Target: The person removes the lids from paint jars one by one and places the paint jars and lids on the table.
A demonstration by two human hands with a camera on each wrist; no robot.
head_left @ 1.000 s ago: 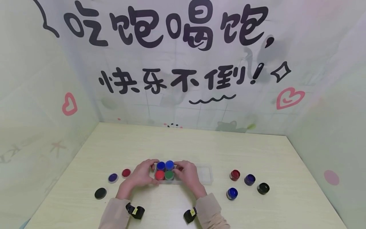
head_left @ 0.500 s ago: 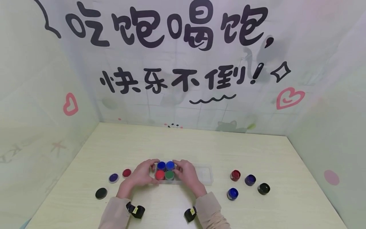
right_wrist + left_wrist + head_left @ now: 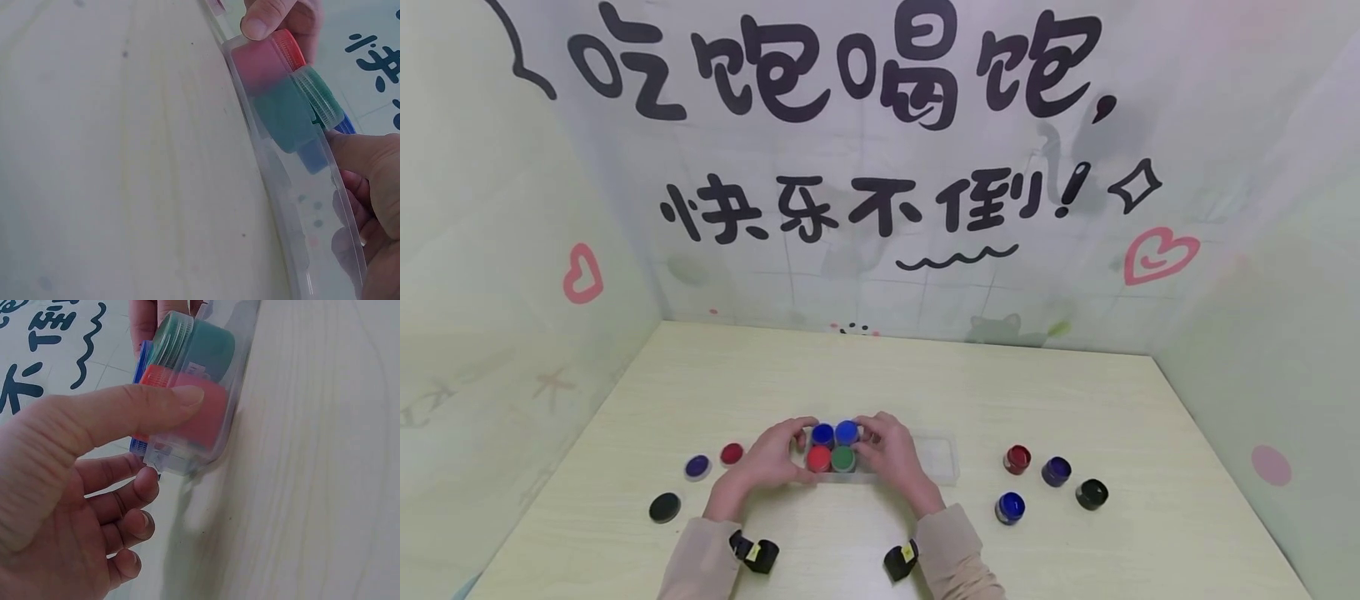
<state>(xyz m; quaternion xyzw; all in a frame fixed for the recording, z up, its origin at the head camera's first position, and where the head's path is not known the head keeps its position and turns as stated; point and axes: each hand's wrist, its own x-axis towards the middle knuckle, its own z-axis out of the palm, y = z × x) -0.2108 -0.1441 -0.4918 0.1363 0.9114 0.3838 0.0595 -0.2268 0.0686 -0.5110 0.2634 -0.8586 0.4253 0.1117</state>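
A long clear plastic box [image 3: 942, 460] stands on the table, with capped paint jars in its left end. At the front are a red-lidded jar [image 3: 819, 459] and a green-lidded jar [image 3: 843, 459]. Behind them sit a dark blue-lidded jar [image 3: 823, 434] and a lighter blue-lidded jar [image 3: 847, 432]. My left hand [image 3: 772, 454] grips the box's left end, its thumb [image 3: 178, 400] pressed on the front wall by the red jar. My right hand [image 3: 891, 454] pinches the lighter blue jar at its right side; in the right wrist view the thumb [image 3: 356, 150] partly covers that jar.
Right of the box stand uncapped jars of red [image 3: 1017, 459], violet [image 3: 1056, 472], black [image 3: 1092, 494] and blue [image 3: 1011, 507] paint. To the left lie a red lid [image 3: 732, 453], a violet lid [image 3: 697, 467] and a black lid [image 3: 665, 507]. Printed cloth walls surround the table.
My right hand has shifted very slightly up at the lighter blue jar. The left hand, the box and the loose jars and lids stay in place.
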